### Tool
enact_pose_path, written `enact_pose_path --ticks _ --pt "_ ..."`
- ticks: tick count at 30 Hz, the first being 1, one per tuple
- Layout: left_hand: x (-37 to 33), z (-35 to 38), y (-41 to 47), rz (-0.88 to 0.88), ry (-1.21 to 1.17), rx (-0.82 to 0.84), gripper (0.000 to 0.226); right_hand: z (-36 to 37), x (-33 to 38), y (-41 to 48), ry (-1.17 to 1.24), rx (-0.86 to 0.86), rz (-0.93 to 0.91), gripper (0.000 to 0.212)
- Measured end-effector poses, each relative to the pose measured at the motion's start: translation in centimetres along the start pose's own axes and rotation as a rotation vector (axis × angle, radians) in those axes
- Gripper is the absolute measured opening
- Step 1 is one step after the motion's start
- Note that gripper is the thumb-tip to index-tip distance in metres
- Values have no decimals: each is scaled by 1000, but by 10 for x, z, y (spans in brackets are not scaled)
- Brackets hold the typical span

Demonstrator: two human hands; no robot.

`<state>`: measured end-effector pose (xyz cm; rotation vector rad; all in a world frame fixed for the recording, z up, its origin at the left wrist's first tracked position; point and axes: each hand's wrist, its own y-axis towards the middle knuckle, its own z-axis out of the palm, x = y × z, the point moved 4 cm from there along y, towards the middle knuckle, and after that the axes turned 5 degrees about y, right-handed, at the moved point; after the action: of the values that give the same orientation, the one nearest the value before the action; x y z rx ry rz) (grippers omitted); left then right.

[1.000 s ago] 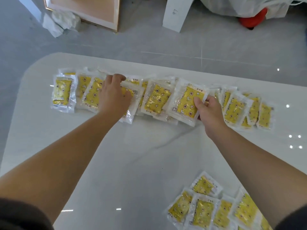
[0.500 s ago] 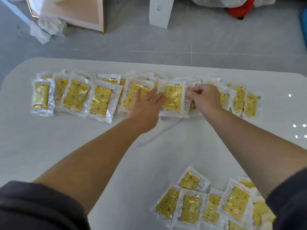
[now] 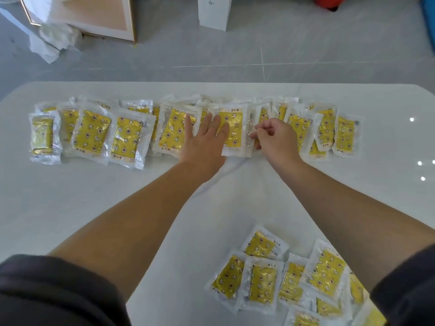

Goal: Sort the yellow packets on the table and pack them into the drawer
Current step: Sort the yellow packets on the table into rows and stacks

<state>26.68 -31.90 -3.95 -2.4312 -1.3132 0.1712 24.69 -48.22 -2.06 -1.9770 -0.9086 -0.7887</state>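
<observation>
We line up yellow packets [image 3: 91, 135] along the table's [image 3: 117, 196] far side
Our left hand [image 3: 204, 140] presses flat on them; our right hand [image 3: 276, 137] pinches one's clear border. Light, limp, slick film, we judge: best taken by that sealed edge.

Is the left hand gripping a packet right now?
No, the left hand lies flat, fingers straight, pressing on the far packets.
</observation>
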Motion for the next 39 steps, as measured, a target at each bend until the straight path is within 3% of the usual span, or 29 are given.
enact_pose_path --ticks 5,7,10,15,18,22,28,30,33,39 --pt "-25 -14 -51 -22 -299 -314 42 -20 -24 -43 55 16 -5 16" --pt "-45 -6 -77 -28 -401 -271 30 -31 -42 -65 37 36 3 17" --pt "-80 17 -118 -81 -499 -70 28 -48 -80 -101 -77 141 11 14" --pt "-129 59 -173 -349 -529 179 40 -69 -142 -146 -302 375 -28 9" --pt "-147 71 -196 -564 -508 233 54 -74 -163 -156 -362 444 -46 26" --pt "-166 81 -216 -650 -406 275 84 -65 -168 -160 -337 503 -15 41" --pt "-187 92 -216 -762 -361 250 98 -47 -170 -158 -514 459 -67 13" --pt "-189 95 -212 -787 -405 229 92 -45 -171 -155 -568 429 -108 8" --pt "-190 96 -210 -803 -576 181 74 -45 -176 -153 -546 428 -113 20" --pt "-180 97 -210 -864 -849 136 37 -60 -174 -155 -143 433 -6 11"
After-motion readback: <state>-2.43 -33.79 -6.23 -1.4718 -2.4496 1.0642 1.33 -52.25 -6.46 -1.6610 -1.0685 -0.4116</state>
